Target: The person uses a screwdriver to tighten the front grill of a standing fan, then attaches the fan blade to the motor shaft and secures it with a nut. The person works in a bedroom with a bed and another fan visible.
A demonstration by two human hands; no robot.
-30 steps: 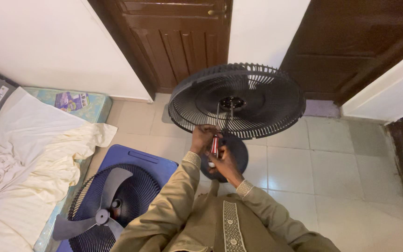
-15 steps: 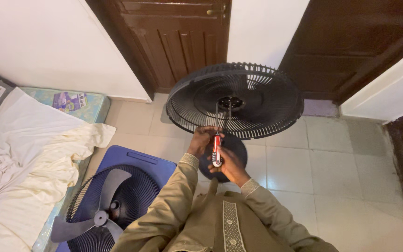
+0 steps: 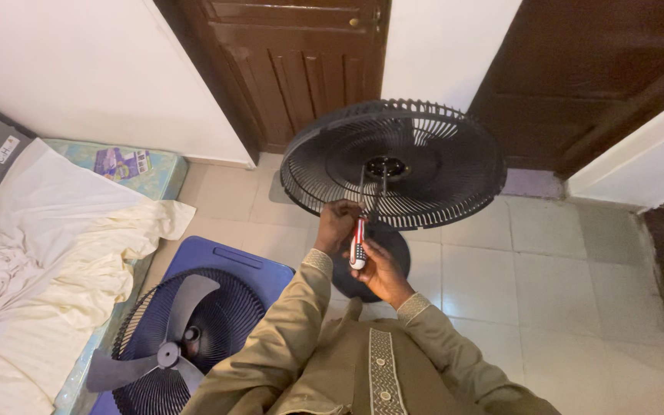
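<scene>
Two hands at the black fan guard

Two hands meet just under the black fan guard [image 3: 393, 163], which stands up on its stand. The right hand [image 3: 380, 270] has its fingers closed around a red and white screwdriver [image 3: 358, 242], tip pointing up at the guard. The left hand [image 3: 336, 225] is curled at the guard's lower edge, beside the screwdriver; what it pinches is hidden. Below the guard sits the round black base [image 3: 382, 253]. Left of the guard lie a second guard with grey fan blades [image 3: 174, 338], a blue lid [image 3: 232, 265], and a white sheet [image 3: 48, 253]. Behind the guard is a brown door [image 3: 301, 61].

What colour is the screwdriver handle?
Red and white with black bits, on the screwdriver in the right hand; head view.
</scene>
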